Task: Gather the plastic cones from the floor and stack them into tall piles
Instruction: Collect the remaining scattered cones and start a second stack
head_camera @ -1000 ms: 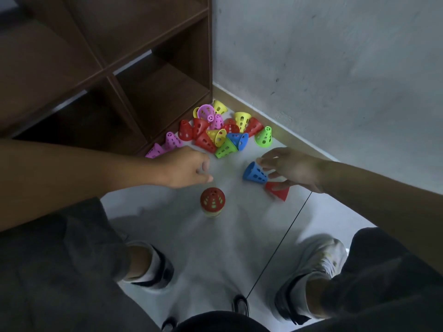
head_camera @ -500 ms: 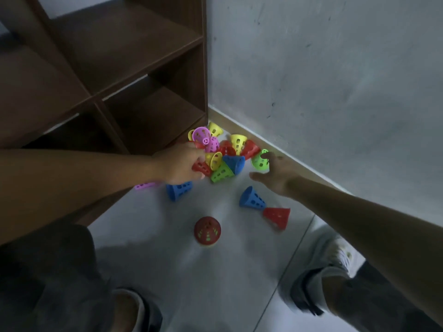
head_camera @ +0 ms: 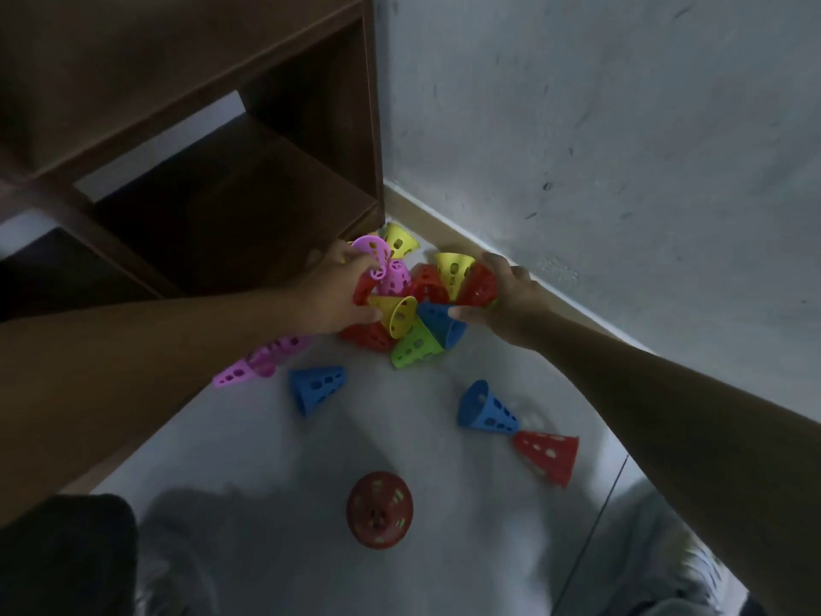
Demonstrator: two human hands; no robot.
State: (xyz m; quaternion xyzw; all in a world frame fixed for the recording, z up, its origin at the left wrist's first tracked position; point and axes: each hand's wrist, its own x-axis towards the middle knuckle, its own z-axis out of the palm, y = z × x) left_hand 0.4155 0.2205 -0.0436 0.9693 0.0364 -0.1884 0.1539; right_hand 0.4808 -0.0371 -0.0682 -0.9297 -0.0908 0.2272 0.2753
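We are at the gathering step. A heap of plastic cones [head_camera: 411, 300] lies on the floor [head_camera: 275, 482] in the middle of the frame, in the corner by the brown shelf [head_camera: 249, 206] and the wall [head_camera: 622, 148]. Our left hand [head_camera: 331, 295] reaches into the heap from the left; its grip touches the pink and red cones, but we cannot tell if it holds one. Our right hand [head_camera: 511, 300] cups the heap from the right, fingers curled round a red cone [head_camera: 480, 284] and thumb on a blue one.

A small stack [head_camera: 380, 509] stands low in the middle. Loose cones lie around it: a blue cone [head_camera: 317, 386], another blue cone [head_camera: 486, 409], a red one [head_camera: 548, 451] and pink cones [head_camera: 262, 362] at the left.

Next we likely need to pull the heap closer, then slip cones onto the stack one by one.
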